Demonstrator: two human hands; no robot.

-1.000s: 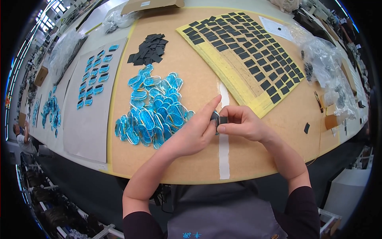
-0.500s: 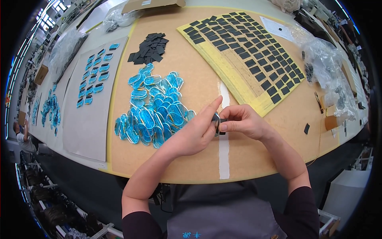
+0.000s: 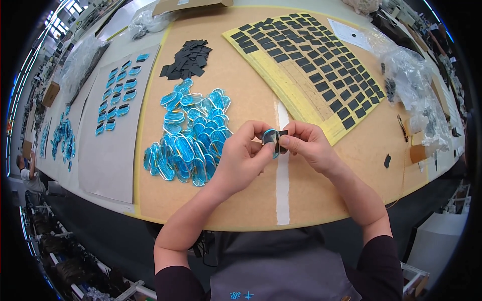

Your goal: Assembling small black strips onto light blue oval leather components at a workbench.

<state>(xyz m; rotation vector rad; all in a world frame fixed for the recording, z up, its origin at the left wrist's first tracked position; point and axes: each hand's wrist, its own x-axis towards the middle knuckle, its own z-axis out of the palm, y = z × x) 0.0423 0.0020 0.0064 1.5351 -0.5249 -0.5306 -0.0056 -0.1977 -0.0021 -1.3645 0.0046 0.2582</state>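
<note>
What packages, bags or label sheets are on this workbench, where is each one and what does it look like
Yellow backing sheet, upper right of centre: rows of small black rectangular pads.
Clear plastic bags, right edge: crumpled, dark small parts inside.
Clear bag, top left: crumpled, see-through.
Cardboard box, far left: small, brown.
White paper sheet, top right: flat, small dark mark.

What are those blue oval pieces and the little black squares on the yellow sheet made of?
The blue oval pieces look like glossy plastic or glass under a blue film, with pale shiny rims; which one is unclear. The black squares look matte and flat, perhaps foam or rubber pads, laid in rows on a yellow sheet that looks like paper backing.
</note>
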